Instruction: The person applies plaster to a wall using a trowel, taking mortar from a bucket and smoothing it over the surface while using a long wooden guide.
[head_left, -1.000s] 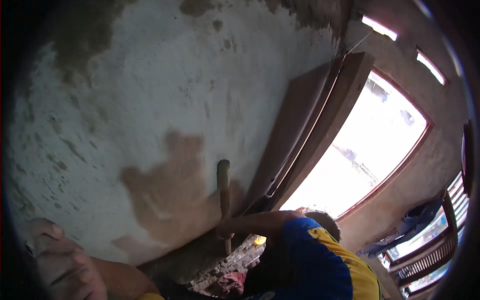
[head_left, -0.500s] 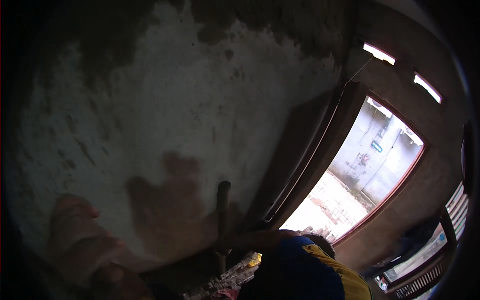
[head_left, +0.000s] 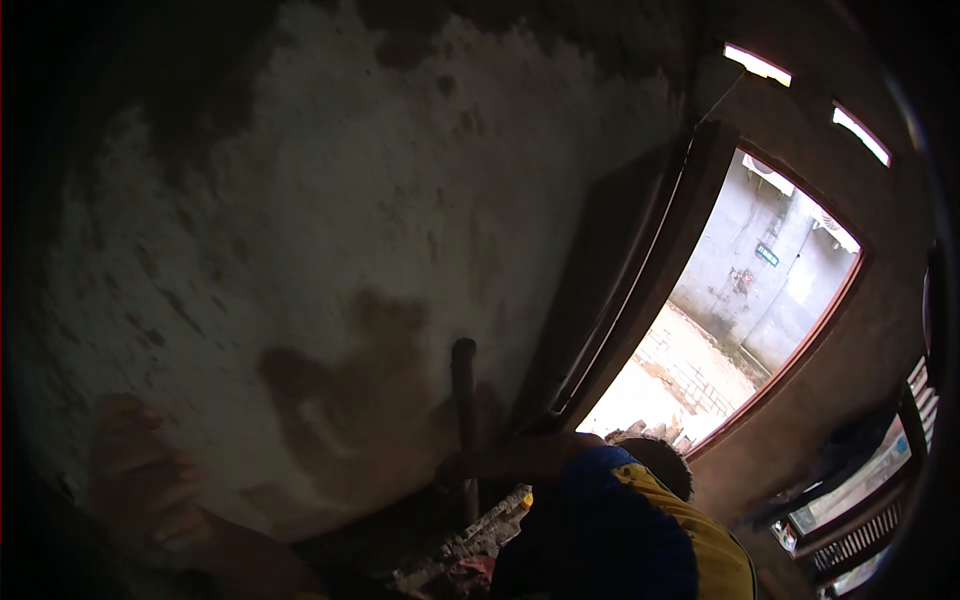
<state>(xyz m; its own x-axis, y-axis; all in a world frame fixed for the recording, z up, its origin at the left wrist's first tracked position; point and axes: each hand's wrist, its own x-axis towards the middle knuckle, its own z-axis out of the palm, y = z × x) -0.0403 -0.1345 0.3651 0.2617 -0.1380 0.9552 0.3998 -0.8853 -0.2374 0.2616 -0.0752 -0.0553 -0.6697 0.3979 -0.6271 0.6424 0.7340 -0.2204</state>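
My left hand [head_left: 145, 475] is raised at the lower left, dim and close to the pale wall [head_left: 300, 230]. Its fingers are loosely bent and apart, and I see nothing between them. Whether it touches the wall is too dark to tell. My right hand is not in view. At the lower middle, a co-worker in a blue and yellow shirt [head_left: 640, 525] bends over. That person's arm [head_left: 525, 457] reaches left to an upright dark handle [head_left: 463, 385], whose lower end is hard to make out.
A bright doorway [head_left: 765, 290] stands open at the right, with paving and a wall beyond. Rough rubble or a broken masonry edge [head_left: 470, 540] lies by the co-worker. Slatted furniture [head_left: 860, 550] is at the lower right. Hand-like shadows fall on the wall.
My left hand has shifted slightly left, and its fingers look more bent. The handle and co-worker appear a little farther right; the doorway sits higher in the picture. The wall looks darker.
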